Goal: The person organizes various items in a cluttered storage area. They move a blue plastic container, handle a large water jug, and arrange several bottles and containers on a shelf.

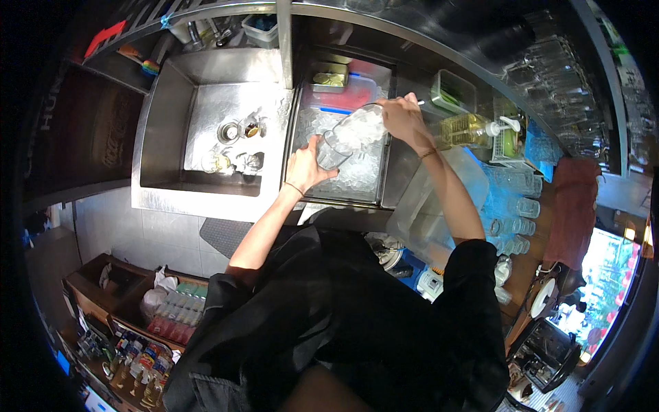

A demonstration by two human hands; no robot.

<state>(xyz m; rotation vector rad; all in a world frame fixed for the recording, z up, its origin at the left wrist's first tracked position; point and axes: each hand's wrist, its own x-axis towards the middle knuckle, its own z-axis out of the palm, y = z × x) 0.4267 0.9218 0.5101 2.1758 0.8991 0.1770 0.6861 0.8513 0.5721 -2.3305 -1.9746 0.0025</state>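
My right hand grips the end of a clear scoop heaped with ice, tilted over a drinking glass. My left hand is curved around the near side of that glass, thumb and fingers spread along its wall. Scoop and glass are above a steel bin of ice cubes. At the bin's far end, a small metal container of sliced lime rests on a blue-edged, clear-lidded container with red contents.
Left of the bin, a steel sink holds several glasses. On the right are a container of green garnish, a pump bottle of yellow liquid, a clear plastic tub and rows of glasses. A steel post rises between sink and bin.
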